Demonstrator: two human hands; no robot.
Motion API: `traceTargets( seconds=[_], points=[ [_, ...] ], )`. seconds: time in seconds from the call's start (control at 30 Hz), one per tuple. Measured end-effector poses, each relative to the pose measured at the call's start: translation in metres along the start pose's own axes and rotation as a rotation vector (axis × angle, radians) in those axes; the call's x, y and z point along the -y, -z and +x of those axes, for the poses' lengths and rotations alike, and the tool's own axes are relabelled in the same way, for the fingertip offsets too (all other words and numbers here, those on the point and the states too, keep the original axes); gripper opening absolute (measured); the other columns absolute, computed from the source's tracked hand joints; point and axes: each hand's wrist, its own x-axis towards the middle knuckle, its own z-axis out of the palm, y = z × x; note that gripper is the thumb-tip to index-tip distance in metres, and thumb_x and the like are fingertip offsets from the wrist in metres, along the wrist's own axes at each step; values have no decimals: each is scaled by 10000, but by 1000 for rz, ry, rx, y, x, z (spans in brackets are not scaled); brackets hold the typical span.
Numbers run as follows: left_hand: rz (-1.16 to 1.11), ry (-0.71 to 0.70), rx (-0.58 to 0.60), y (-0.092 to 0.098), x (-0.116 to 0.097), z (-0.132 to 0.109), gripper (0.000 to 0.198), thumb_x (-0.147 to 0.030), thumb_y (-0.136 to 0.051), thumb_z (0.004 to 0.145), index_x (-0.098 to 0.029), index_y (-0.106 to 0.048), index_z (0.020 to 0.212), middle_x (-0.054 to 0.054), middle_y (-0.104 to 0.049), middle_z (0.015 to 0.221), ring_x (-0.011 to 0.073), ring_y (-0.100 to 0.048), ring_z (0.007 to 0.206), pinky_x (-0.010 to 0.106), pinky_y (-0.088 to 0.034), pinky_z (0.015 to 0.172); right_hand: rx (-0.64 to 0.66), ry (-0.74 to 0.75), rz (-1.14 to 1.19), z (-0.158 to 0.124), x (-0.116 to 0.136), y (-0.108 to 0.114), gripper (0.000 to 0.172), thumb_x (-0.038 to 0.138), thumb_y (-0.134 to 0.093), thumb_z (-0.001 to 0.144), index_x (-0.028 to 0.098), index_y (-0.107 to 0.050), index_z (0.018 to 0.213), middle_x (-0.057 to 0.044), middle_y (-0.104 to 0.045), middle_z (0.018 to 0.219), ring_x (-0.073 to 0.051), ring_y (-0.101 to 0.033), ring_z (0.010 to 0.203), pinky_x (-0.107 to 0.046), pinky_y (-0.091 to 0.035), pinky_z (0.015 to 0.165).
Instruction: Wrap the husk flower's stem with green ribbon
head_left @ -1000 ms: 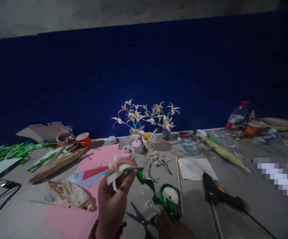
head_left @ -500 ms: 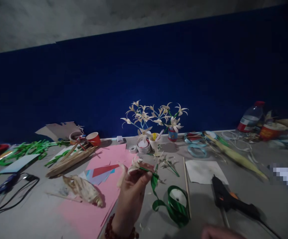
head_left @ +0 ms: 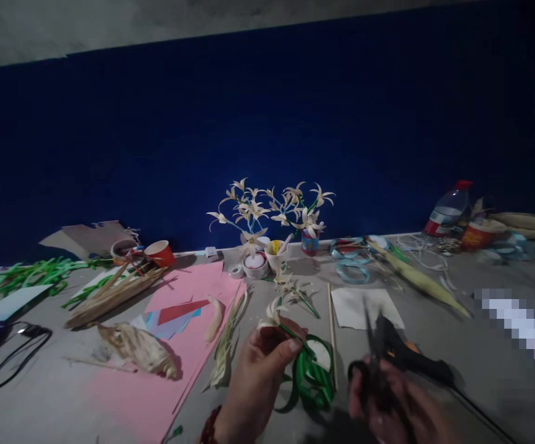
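Note:
My left hand (head_left: 261, 370) pinches the green stem of a cream-coloured handmade flower (head_left: 273, 313), whose petals stick out above the fingers. Just beyond the fingertips lies a roll of green ribbon (head_left: 314, 385), a loose loop of it trailing at its left. At the lower right my right hand (head_left: 392, 401) grips a pair of scissors (head_left: 373, 345) by the black handles, blades pointing up and away; they are blurred by motion. Finished cream flowers (head_left: 253, 213) stand in small pots at the back, and more flowers (head_left: 295, 290) lie on the table.
A black glue gun (head_left: 406, 354) with its cord lies beyond my right hand, near a white paper square (head_left: 367, 308). A thin stick (head_left: 332, 336) lies beside the ribbon. Pink paper (head_left: 193, 345), dried husks (head_left: 138, 348) and green strips (head_left: 27, 277) are at left; a bottle (head_left: 447, 209) stands back right.
My right hand has come up into view with the scissors. My left hand has lowered slightly with the flower, toward the ribbon roll. The view has shifted a little to the right.

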Motion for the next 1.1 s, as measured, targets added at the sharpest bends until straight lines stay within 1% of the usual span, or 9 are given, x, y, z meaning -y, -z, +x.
traceTargets(
  seconds=[0.07,0.13,0.2,0.3,0.5,0.63,0.87,1.0,1.1],
  points=[
    [-5,18,42,1,6,-1,135,-216,-828,673,-161,-758,775,38,-709,779,180,-609,799,277,-454,774,-19,87,42,11,11,-15,476,661,-723,677,233,-732,886,-79,-770,801,-227,-726,693,-315,-589,623],
    [-1,29,80,1,9,-3,121,-206,-818,687,-163,-757,782,31,-704,770,170,-609,775,267,-450,750,-125,150,-9,19,21,-29,380,467,-870,595,232,-721,853,-61,-771,822,-234,-726,766,-314,-584,702],
    [21,34,102,0,10,-4,98,-195,-806,703,-159,-754,777,23,-700,748,162,-610,751,259,-447,736,-207,124,-12,24,27,-41,407,363,-920,520,230,-715,845,-40,-769,786,-244,-729,767,-325,-586,713],
    [53,59,119,-3,9,-6,102,-197,-810,699,-150,-747,764,16,-691,715,162,-605,741,257,-448,728,-242,44,23,26,31,-49,455,361,-936,459,216,-719,831,-42,-771,785,-255,-729,772,-332,-589,721],
    [68,127,101,-7,10,-8,181,-252,-861,638,-140,-728,692,11,-671,686,156,-590,717,260,-455,706,-56,88,-140,29,36,-47,209,254,-845,621,201,-671,723,7,-715,697,-167,-664,670,-233,-526,630],
    [69,163,95,-6,11,-6,227,-267,-888,596,-138,-713,659,-1,-649,659,139,-577,687,252,-446,686,9,32,-218,29,40,-45,202,150,-789,614,201,-654,755,25,-693,705,-162,-655,695,-237,-514,644],
    [62,191,118,-4,15,-7,244,-280,-884,618,-140,-723,734,28,-680,731,159,-597,747,272,-448,740,-120,38,-139,23,45,-53,249,192,-818,550,207,-684,759,10,-709,709,-184,-652,707,-268,-512,675],
    [22,157,187,0,19,-8,242,-307,-819,723,-181,-694,888,35,-662,871,168,-582,846,279,-432,787,-111,31,-102,26,40,-49,329,249,-865,538,208,-687,812,2,-718,727,-189,-668,703,-277,-527,682],
    [51,129,219,3,22,-9,250,-325,-811,730,-187,-663,876,16,-616,841,150,-546,810,255,-411,734,-120,58,-122,27,36,-47,274,214,-840,556,212,-683,781,7,-718,714,-187,-672,701,-265,-524,676]
  ],
)
